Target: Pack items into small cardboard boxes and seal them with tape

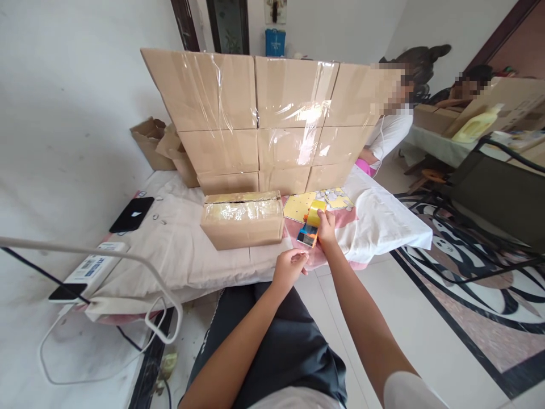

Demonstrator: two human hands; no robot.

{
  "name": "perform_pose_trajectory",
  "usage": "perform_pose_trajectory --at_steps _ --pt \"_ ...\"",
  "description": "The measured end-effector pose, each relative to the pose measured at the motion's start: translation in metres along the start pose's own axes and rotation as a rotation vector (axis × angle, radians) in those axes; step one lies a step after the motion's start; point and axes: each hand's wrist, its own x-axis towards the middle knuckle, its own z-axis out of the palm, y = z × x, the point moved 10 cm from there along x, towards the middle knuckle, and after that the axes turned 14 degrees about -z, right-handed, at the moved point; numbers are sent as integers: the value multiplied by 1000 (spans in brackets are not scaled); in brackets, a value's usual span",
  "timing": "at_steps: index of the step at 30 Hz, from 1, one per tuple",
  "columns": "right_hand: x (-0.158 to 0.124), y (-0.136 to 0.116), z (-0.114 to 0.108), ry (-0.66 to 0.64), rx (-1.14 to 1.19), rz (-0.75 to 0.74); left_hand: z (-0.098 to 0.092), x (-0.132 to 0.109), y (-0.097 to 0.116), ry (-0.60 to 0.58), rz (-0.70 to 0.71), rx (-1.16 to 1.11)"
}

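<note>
My right hand [327,227] grips a tape dispenser [312,224] with a yellowish roll and a blue and orange body, held just right of a small cardboard box [242,220]. That box lies on the cloth-covered table [383,221], its top shiny with clear tape. My left hand [290,266] is closed in a pinch near the table's front edge, below the dispenser; it seems to hold the clear tape's end, which I cannot make out.
A tall stack of taped cardboard boxes [272,113] stands behind the small box. A black phone [131,214] and a white device [91,268] lie at the left. Cables [106,341] hang off the left side. Two people sit at the back right by another table [438,145].
</note>
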Motion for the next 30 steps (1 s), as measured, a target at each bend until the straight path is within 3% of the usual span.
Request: perform_pose_trajectory --at_steps 8,13,20,25,30 --pt "-3 -9 6 -10 6 13 -4 -11 18 9 70 27" --pt "-2 -16 11 -45 -57 -84 -18 -17 36 42 85 31" --pt "0 -11 1 -2 -60 -105 -28 -12 27 126 42 83" --pt "-2 -25 -8 110 -47 -138 -29 -10 26 159 43 118" --pt "-13 -34 -16 324 172 -151 -31 -11 25 147 45 131"
